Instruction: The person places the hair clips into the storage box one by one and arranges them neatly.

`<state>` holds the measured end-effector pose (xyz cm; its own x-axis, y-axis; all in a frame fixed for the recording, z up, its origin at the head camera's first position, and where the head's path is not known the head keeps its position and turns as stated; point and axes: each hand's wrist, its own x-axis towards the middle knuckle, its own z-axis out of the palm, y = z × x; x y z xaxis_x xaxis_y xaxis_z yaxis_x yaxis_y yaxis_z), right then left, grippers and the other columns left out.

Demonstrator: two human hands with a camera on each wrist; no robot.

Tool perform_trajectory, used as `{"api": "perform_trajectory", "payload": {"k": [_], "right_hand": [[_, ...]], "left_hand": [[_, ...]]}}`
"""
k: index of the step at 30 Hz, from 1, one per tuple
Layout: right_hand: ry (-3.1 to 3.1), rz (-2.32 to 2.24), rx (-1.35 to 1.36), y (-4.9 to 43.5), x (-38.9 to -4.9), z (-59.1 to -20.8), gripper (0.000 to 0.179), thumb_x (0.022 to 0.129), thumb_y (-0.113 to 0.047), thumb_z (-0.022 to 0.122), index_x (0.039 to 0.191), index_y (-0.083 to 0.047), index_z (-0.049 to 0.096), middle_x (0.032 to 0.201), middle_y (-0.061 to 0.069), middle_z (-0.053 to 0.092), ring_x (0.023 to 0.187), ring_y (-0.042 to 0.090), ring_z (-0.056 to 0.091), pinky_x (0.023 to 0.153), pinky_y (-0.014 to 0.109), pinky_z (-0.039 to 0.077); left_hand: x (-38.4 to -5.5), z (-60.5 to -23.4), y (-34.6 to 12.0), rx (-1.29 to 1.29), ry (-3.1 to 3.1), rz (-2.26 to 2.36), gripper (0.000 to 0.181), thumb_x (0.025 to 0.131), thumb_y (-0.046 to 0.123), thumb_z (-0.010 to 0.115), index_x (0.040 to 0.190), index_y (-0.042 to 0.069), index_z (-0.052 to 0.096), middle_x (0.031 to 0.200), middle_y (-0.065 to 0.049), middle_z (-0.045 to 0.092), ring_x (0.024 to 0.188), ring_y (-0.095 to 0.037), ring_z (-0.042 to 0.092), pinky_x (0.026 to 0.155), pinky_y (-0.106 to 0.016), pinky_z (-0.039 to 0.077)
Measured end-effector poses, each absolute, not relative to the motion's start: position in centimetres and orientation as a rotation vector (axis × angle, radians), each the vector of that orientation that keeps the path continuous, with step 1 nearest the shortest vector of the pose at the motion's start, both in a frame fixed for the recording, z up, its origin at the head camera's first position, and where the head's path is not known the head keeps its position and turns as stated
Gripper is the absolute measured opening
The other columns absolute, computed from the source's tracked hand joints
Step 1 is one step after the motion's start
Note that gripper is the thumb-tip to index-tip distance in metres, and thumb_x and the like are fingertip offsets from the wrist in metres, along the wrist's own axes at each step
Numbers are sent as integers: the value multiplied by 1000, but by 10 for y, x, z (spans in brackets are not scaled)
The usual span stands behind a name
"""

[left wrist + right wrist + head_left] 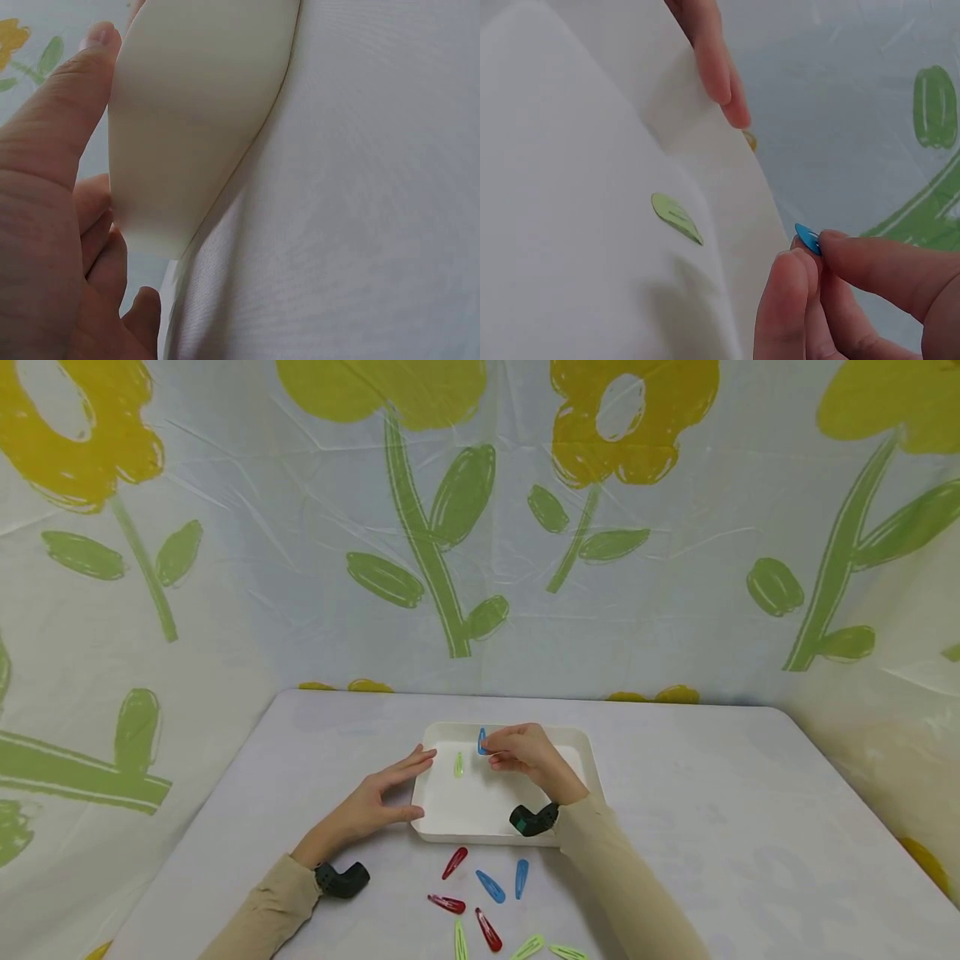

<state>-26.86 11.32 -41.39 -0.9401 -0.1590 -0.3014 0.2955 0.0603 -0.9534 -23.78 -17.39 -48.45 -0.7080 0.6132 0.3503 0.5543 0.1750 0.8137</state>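
Observation:
Between thumb and fingertips my right hand (528, 758) pinches a blue snap hair clip (482, 742) over the far part of a white tray (480, 814). The same blue clip (808, 238) shows at the fingertips in the right wrist view. On the tray floor lies a light green hair clip (459, 765), left of the right hand. My left hand (372, 802) rests at the tray's left side, fingers extended along the rim. In the left wrist view its thumb (94, 82) touches the tray wall (195, 105).
In front of the tray several loose clips lie on the table: red clips (454, 862), blue clips (491, 887) and green clips (528, 947). A flower-printed curtain (525, 627) stands behind and beside the white table (712, 827).

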Motion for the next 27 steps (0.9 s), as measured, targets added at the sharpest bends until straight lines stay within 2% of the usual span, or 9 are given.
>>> {"api": "perform_trajectory", "payload": {"k": [21, 27], "right_hand": [[2161, -1849, 182, 107, -273, -421, 9, 81, 5, 74, 87, 12, 72, 72, 10, 69, 55, 12, 62, 59, 24, 57], [2202, -1794, 201, 106, -275, -420, 10, 80, 5, 74, 87, 12, 72, 72, 11, 70, 54, 13, 64, 59, 26, 57]], "left_hand": [[-237, -485, -174, 1174, 2367, 1587, 73, 85, 14, 79, 147, -2, 44, 158, -10, 35, 151, -27, 15, 115, -15, 16], [-236, -483, -174, 1120, 2366, 1575, 75, 85, 16, 79, 149, 2, 43, 159, -4, 34, 151, -24, 14, 114, -14, 15]]}}
